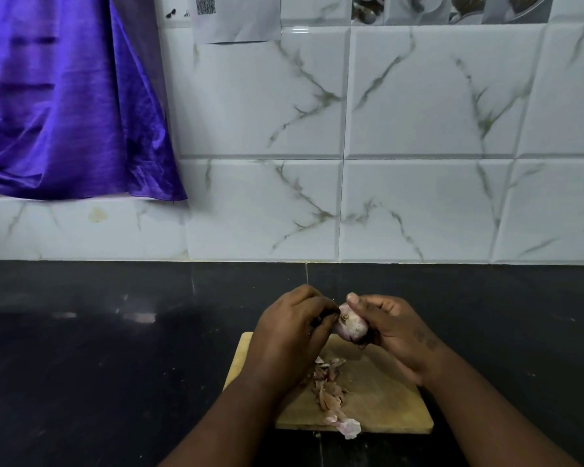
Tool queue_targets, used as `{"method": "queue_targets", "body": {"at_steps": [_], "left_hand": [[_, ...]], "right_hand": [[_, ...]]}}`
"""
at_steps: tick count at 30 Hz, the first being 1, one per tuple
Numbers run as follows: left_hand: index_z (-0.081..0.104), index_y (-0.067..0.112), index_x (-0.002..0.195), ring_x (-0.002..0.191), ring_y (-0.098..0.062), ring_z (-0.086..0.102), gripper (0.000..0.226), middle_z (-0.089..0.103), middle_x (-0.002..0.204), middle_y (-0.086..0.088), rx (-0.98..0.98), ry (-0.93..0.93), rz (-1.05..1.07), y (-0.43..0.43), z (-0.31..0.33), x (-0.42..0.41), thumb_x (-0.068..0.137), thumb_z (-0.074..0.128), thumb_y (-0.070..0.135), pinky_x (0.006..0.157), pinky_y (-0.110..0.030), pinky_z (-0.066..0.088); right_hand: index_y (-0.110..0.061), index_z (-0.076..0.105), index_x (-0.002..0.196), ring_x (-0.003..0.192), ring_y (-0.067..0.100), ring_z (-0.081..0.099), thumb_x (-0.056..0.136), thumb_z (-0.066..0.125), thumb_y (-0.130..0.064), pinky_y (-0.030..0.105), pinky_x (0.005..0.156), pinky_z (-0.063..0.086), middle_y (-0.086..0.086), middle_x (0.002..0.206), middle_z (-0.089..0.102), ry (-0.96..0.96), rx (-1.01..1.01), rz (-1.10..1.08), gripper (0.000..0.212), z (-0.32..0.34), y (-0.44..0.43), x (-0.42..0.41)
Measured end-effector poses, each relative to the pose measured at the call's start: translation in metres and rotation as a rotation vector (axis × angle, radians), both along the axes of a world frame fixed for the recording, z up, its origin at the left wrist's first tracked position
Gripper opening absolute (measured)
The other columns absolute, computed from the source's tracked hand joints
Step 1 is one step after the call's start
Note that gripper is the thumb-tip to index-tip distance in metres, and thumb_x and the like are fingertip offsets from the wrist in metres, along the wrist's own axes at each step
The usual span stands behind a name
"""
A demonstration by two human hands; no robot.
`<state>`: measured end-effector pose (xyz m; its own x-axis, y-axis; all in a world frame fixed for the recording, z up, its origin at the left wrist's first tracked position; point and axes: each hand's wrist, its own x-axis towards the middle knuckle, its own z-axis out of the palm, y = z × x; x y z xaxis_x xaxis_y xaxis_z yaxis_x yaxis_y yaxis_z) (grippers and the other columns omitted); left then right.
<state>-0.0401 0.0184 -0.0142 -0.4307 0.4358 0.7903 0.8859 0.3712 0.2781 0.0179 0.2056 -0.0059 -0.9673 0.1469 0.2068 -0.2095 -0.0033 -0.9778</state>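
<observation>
Peeling onion over board, partway done.
Left hand (290,328) fingers curled, pinching skin at the end of the onion (351,326); right hand (395,332) wraps it, thumb on top, above board (385,399). Peels (329,385) heaped below; likely more skin to strip.

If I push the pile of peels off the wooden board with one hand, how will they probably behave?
The peels look thin and curled, so they are probably very light and floppy, likely scattering rather than sliding as one. One piece already overhangs the board's front edge, so it may fall off first.
</observation>
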Motion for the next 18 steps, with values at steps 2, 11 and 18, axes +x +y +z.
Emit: {"method": "queue_targets", "body": {"at_steps": [2,11,18], "left_hand": [[0.078,0.023,0.104,0.087,-0.001,0.064,0.013,0.069,0.098,0.012,0.041,-0.059,-0.027,0.0008,-0.0003,0.0004,0.094,0.074,0.018,0.072,-0.021,0.054],[0.084,0.023,0.101,0.083,0.0,0.071,0.012,0.08,0.094,0.011,0.032,-0.083,-0.047,0.0,-0.0019,-0.0018,0.091,0.078,0.021,0.073,-0.011,0.052],[0.082,0.022,0.099,0.08,-0.003,0.07,0.011,0.077,0.092,0.01,0.041,-0.078,-0.037,0.001,-0.0024,-0.0017,0.089,0.077,0.019,0.069,-0.028,0.059]], "right_hand": [[0.003,0.078,0.097,0.071,0.023,0.065,0.084,0.07,-0.043,0.031,0.063,0.053,0.022,0.083,0.072,-0.001,-0.028,-0.01,0.048,0.0003,-0.0005,0.0001],[0.003,0.079,0.092,0.076,0.031,0.063,0.083,0.072,-0.042,0.038,0.07,0.05,0.029,0.084,0.071,0.002,0.008,-0.041,0.046,-0.0017,0.0005,-0.0014],[0.0,0.08,0.09,0.079,0.033,0.066,0.081,0.072,-0.043,0.045,0.077,0.052,0.037,0.096,0.071,0.013,0.057,-0.059,0.045,-0.0001,-0.0012,-0.0003]]}}
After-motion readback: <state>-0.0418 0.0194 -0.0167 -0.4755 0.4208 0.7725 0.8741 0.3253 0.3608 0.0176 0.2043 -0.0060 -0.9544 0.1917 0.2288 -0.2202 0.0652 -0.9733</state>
